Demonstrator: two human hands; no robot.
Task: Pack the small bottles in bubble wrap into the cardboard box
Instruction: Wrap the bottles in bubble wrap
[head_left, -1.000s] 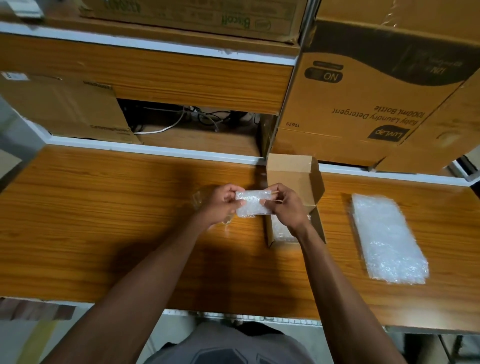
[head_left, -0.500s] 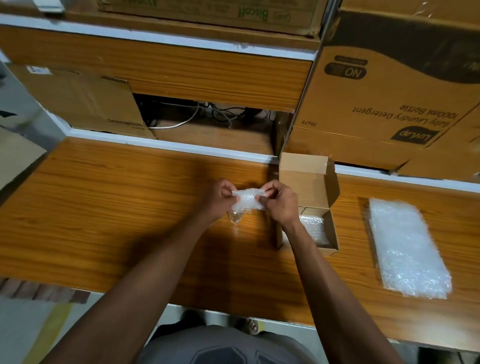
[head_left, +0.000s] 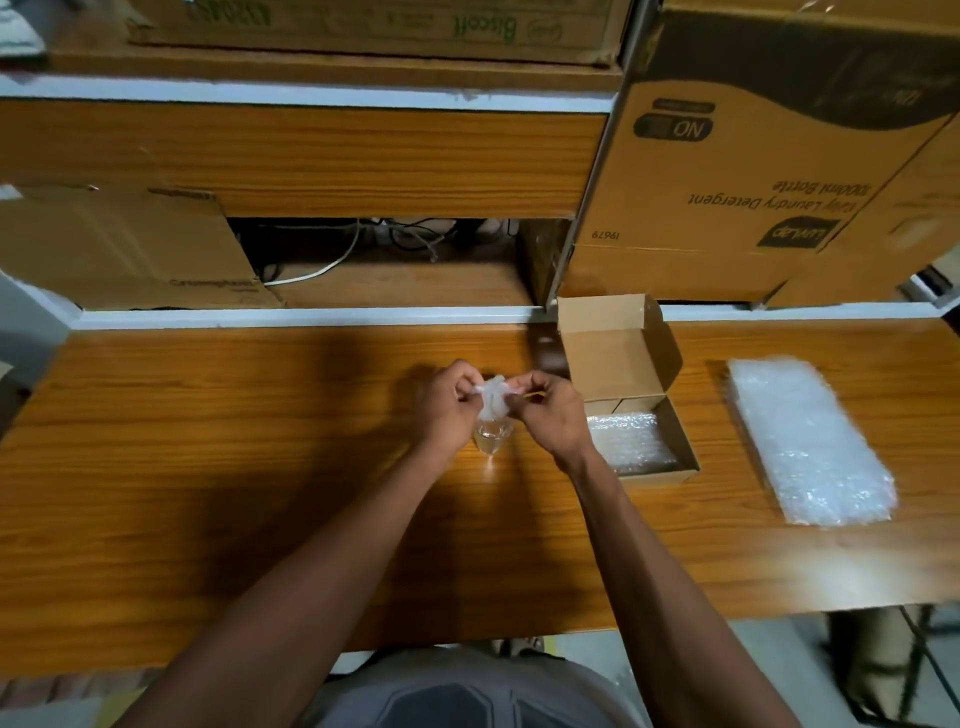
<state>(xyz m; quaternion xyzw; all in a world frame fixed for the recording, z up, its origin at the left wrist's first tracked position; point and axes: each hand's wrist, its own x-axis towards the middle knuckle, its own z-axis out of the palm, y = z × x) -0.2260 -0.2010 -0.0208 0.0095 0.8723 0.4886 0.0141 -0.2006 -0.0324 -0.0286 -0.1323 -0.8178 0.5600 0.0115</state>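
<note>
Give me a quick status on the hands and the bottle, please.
Left hand and right hand pinch bubble wrap around small bottle. Cardboard box open beside. Nothing blocking.

Both forearms are bare from the elbow down, with no sleeves, watch, rings or gloves showing on the left hand (head_left: 445, 410) or the right hand (head_left: 551, 415). At the bottom edge a grey shirt (head_left: 457, 696) covers the torso (its front carries a darker panelled print, angular in outline, too cropped to read as any design).

left grip (head_left: 445, 402): fingers pinched | right grip (head_left: 551, 410): fingers pinched | forearms converging
</note>
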